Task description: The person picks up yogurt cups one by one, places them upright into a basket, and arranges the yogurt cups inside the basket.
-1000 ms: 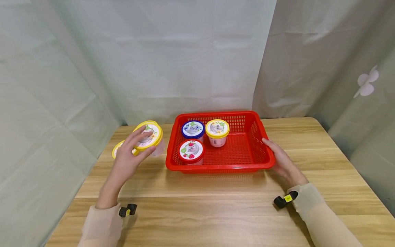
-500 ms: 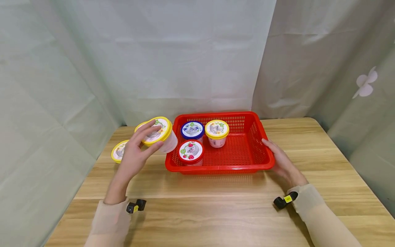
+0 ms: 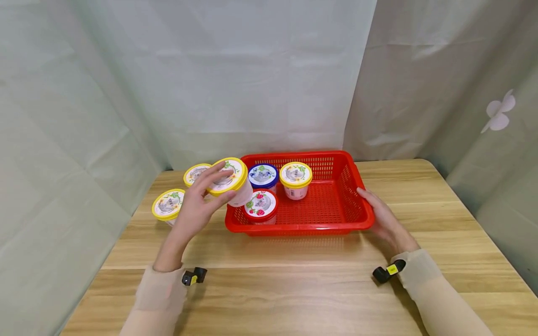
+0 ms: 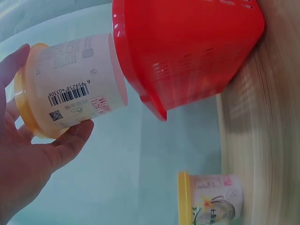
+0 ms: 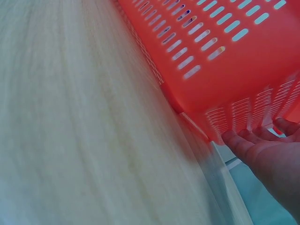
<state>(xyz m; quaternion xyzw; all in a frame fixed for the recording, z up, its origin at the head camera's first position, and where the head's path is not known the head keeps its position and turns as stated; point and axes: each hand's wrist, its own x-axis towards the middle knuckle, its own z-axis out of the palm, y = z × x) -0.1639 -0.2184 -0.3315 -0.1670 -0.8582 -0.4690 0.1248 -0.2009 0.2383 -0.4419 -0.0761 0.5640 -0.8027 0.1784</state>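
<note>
My left hand holds a tub with a yellow lid, fingers over the lid and thumb at its side. Tilted, it hangs in the air at the left edge of the red plastic basket; the left wrist view shows the barcode on its white side. Inside the basket stand a blue-lidded tub, a red-lidded tub and another yellow-lidded tub. At the basket's right end, my right hand rests against the outer wall, its fingers fairly straight.
Two more yellow-lidded tubs stand on the wooden table left of the basket, a front one and a rear one, partly behind my left hand. Pale curtains hang behind and at both sides.
My left hand has moved right with the yellow-lidded tub, from beside the other yellow-lidded tubs to the basket's left edge. My right hand and the basket have stayed in place.
</note>
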